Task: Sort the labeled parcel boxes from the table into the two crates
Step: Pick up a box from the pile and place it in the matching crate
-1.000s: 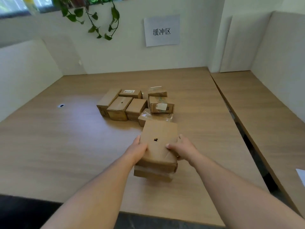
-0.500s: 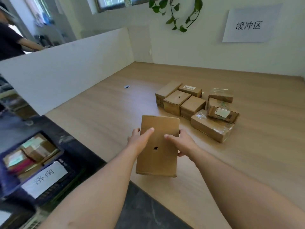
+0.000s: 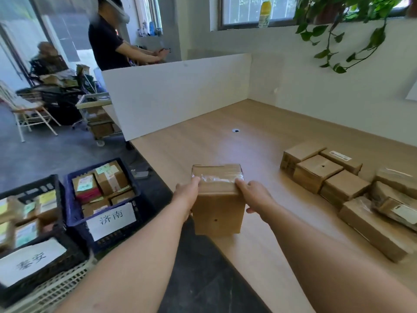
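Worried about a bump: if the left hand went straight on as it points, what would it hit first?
The left hand, gripping the box, points across bare table; the way looks free up to the white partition near its far corner, though depth is unclear.

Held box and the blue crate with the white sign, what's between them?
Head view: the left hand gripping the box, a sliver of table edge, and a strip of dark floor.
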